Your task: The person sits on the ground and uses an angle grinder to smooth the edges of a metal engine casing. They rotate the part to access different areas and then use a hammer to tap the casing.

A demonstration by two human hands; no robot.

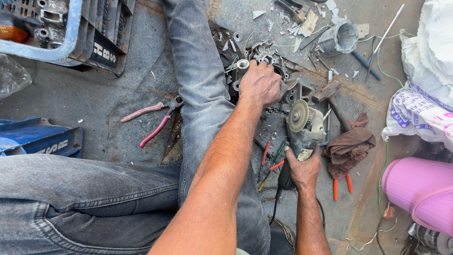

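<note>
Grimy cast-metal casing; grinder, perhaps plastic.

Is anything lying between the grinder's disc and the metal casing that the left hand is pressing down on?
Nothing visible blocks it. The angle grinder, gripped by the right hand, has its disc just right of the left hand on the metal casing. A hammer lies to the right, outside that gap.

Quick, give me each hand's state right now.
Left hand: closed, pressing down on the metal engine casing.
Right hand: closed around the angle grinder.
</note>
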